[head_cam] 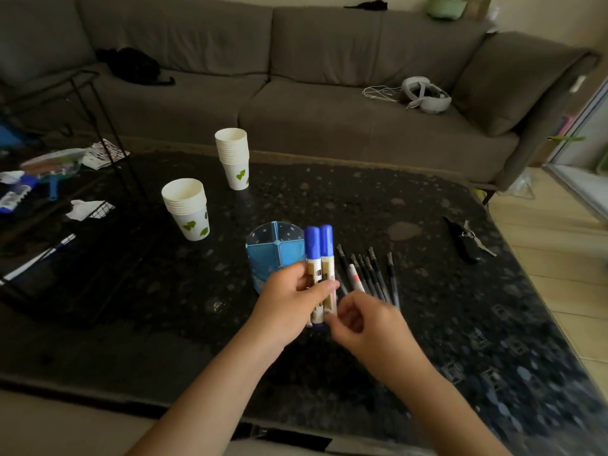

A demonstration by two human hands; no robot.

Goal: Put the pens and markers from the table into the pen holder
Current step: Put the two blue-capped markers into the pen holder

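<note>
Two blue-capped markers (319,255) stand upright side by side above the dark table, caps up. My left hand (292,301) grips them around their pale barrels. My right hand (362,320) is just right of their lower ends, fingers curled, touching or nearly touching the bottom of the right marker. The blue round pen holder (276,255), divided into compartments, stands directly behind and left of the markers, partly hidden by my left hand. Several thin dark pens (371,274) lie fanned on the table to the right of the markers, their near ends hidden by my right hand.
Two stacks of white paper cups (187,209) (233,156) stand behind and left of the holder. Keys (467,238) lie at the right. A black wire rack (92,179) with clutter occupies the left side. A grey sofa (296,103) runs behind the table (378,209).
</note>
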